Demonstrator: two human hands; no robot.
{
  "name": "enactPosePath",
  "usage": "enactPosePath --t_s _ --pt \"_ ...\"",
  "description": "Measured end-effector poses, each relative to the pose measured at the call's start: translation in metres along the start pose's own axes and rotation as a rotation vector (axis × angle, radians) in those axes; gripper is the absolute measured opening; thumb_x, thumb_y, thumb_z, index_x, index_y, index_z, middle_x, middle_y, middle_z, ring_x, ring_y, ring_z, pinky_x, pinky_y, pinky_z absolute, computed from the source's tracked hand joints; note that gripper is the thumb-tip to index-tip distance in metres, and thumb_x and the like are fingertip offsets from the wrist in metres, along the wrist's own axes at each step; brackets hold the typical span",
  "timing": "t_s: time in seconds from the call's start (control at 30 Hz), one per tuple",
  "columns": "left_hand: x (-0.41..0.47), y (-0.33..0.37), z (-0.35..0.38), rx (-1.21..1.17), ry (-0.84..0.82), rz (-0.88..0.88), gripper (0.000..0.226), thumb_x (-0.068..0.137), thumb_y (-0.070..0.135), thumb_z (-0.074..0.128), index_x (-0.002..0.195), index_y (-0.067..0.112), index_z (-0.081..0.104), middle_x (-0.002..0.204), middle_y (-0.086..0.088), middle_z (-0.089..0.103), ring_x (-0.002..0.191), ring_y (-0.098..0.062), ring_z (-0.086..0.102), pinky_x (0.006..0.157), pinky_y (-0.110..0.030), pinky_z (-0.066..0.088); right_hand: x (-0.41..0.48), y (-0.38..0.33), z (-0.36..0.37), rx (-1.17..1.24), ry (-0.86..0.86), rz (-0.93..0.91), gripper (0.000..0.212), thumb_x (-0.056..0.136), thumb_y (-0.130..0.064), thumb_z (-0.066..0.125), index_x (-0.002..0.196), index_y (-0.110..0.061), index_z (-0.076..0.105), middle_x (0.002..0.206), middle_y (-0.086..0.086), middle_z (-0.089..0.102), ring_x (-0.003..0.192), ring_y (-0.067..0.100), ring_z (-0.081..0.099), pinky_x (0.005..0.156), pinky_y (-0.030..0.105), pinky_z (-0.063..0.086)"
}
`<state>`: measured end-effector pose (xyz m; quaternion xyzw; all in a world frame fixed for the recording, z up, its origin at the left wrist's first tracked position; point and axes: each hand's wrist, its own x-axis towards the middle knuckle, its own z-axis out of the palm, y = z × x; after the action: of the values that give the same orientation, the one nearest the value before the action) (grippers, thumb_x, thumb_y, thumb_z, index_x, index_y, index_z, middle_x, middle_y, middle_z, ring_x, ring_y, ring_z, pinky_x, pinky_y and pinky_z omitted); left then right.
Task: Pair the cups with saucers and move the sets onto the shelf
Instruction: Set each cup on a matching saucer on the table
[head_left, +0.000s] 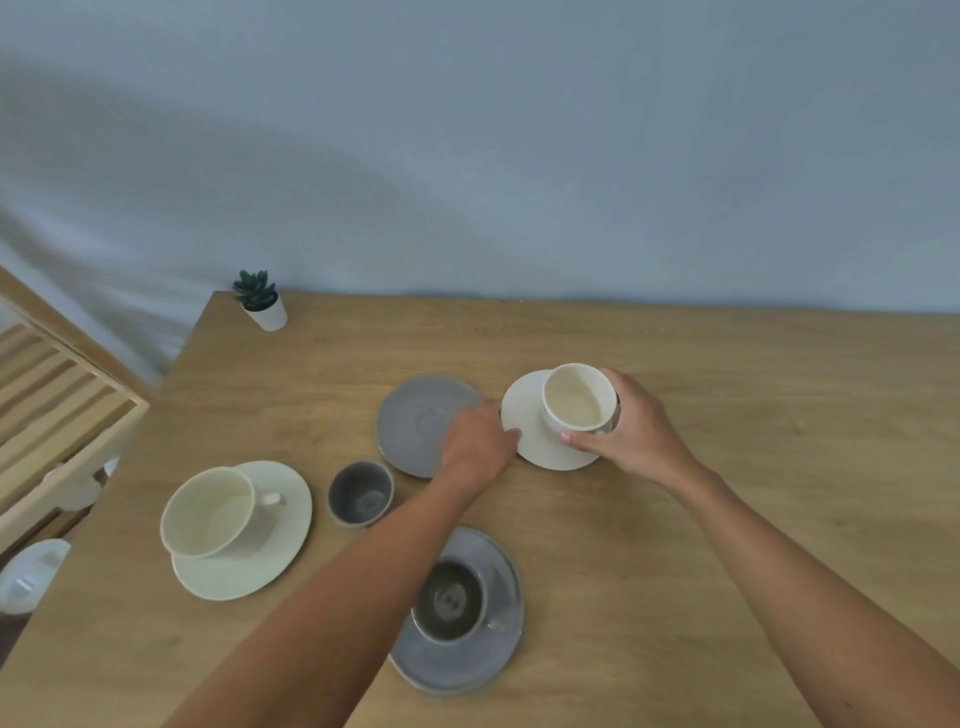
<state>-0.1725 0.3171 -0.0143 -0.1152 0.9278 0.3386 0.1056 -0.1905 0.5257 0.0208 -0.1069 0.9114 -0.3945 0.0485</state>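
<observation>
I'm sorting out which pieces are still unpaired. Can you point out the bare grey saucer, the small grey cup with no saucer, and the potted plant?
bare grey saucer (415, 415), head view, on its flat centre.
small grey cup (360, 493), head view, on its inner bottom.
potted plant (270, 313), head view, on its white pot.

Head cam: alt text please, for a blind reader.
Right hand holds a small cream cup over a white saucer whose edge the left hand grips; cream and grey sets, a loose grey cup and grey saucer share the wooden table.
</observation>
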Motion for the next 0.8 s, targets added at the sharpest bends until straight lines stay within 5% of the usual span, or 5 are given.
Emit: enactPosePath --t_s 0.4,0.53,0.67,0.8 --pt "-0.005 -0.001 -0.001 -0.023 0.029 0.015 0.031 0.089 0.031 0.065 0.117 0.016 0.065 0.103 -0.007 0.073 0.097 -0.025 0.068 0.086 -0.041 0.057 0.011 0.004 0.012 -0.027 -0.078 0.012 0.077 0.059 -0.062 0.084 0.125 -0.040 0.051 0.120 -0.016 0.061 0.111 0.009 0.058 0.093 0.042 0.051" --pt "-0.005 -0.004 -0.011 -0.066 0.021 0.013 0.035 0.088 0.031 0.067 0.119 0.014 0.064 0.106 -0.008 0.073 0.099 -0.026 0.068 0.089 -0.041 0.056 0.008 0.005 0.012 -0.074 -0.094 0.077 0.112 0.053 -0.078 0.079 0.145 -0.030 0.035 0.144 -0.010 0.049 0.133 0.015 0.046 0.107 0.045 0.043" --pt "0.001 -0.012 -0.041 -0.055 0.073 0.030 0.043 0.087 0.034 0.066 0.125 0.016 0.060 0.104 -0.008 0.073 0.098 -0.025 0.067 0.087 -0.038 0.055 -0.004 -0.004 0.010 -0.097 -0.025 0.048 0.117 0.062 -0.062 0.084 0.154 -0.023 0.024 0.159 -0.004 0.028 0.147 0.015 0.023 0.116 0.034 0.028" --pt "0.014 -0.028 -0.085 0.035 0.078 0.049 0.046 0.086 0.034 0.067 0.129 0.020 0.058 0.104 -0.008 0.072 0.096 -0.025 0.068 0.088 -0.041 0.057 -0.019 -0.028 0.014 -0.120 0.065 -0.086 0.104 0.064 -0.052 0.087 0.148 -0.020 0.037 0.152 -0.002 0.035 0.141 0.017 0.028 0.112 0.030 0.028"
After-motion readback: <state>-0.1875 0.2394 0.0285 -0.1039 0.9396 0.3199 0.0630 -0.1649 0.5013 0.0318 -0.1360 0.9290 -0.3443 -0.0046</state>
